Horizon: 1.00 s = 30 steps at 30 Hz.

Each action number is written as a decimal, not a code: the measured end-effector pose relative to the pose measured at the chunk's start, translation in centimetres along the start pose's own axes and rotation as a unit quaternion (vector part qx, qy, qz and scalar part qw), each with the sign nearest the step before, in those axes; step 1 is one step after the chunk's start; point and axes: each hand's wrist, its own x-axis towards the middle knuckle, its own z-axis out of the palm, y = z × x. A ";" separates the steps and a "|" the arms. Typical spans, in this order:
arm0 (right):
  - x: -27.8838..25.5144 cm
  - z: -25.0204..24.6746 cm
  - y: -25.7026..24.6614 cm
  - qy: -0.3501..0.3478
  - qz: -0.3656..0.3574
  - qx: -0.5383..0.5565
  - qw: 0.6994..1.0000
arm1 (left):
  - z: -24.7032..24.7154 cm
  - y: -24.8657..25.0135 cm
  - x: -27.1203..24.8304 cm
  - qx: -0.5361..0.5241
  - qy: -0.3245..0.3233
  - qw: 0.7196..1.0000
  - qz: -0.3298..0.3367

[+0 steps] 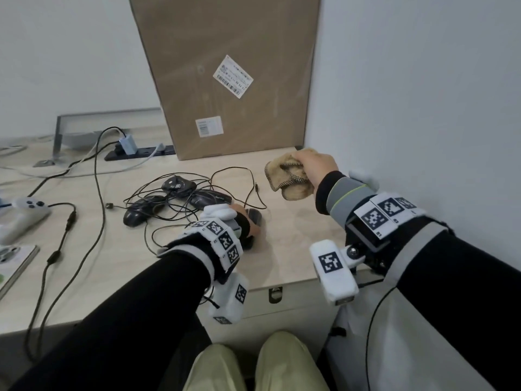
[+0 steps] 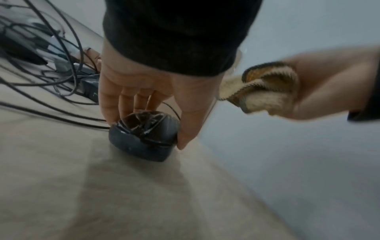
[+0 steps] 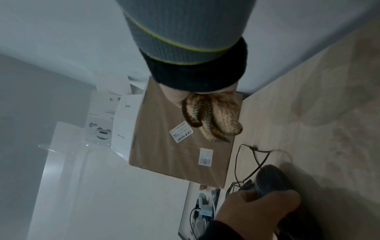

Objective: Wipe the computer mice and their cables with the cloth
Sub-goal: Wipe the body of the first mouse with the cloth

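Note:
My left hand [image 1: 249, 221] grips a black computer mouse [image 2: 144, 136] on the light wooden desk [image 1: 296, 235], fingers on one side and thumb [image 2: 191, 128] on the other. The same mouse [image 3: 269, 178] and left hand [image 3: 259, 211] show in the right wrist view. My right hand [image 1: 317, 165] holds a bunched tan cloth [image 1: 290, 179] in the air above the desk, right of the mouse; the cloth [image 2: 265, 87] [image 3: 211, 115] is crumpled in the fist. Three more black mice [image 1: 141, 211] [image 1: 179, 186] [image 1: 210, 198] lie behind in a tangle of black cables [image 1: 197, 179].
A large cardboard box [image 1: 231, 74] leans against the wall at the back. A power strip [image 1: 138, 152] and a white game controller [image 1: 26, 210] lie to the left, with thick cables [image 1: 70, 221] running off the front edge. A white wall [image 1: 423, 108] bounds the right side.

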 end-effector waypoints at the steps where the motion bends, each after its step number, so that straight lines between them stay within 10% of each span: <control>1: 0.2 0.0 0.1 0.009 -0.004 0.002 1.000 | -0.4 0.0 0.5 -0.003 0.003 1.000 0.004; 4: 0.4 0.2 0.1 0.018 -0.003 0.018 1.000 | -2.2 -0.5 0.3 -0.213 -0.039 0.976 -0.005; 10: -0.6 1.0 -1.5 -0.008 -0.077 0.049 0.996 | -5.8 -0.5 -1.0 -0.637 -0.120 0.759 0.062; 14: -1.9 1.3 -2.8 -0.017 -0.176 -0.014 0.984 | -6.7 0.3 -1.7 -0.725 -0.134 0.672 0.072; 30: -5.9 3.3 0.3 -0.046 -0.505 -0.272 0.818 | -6.0 1.0 -0.3 -0.850 -0.139 0.499 0.095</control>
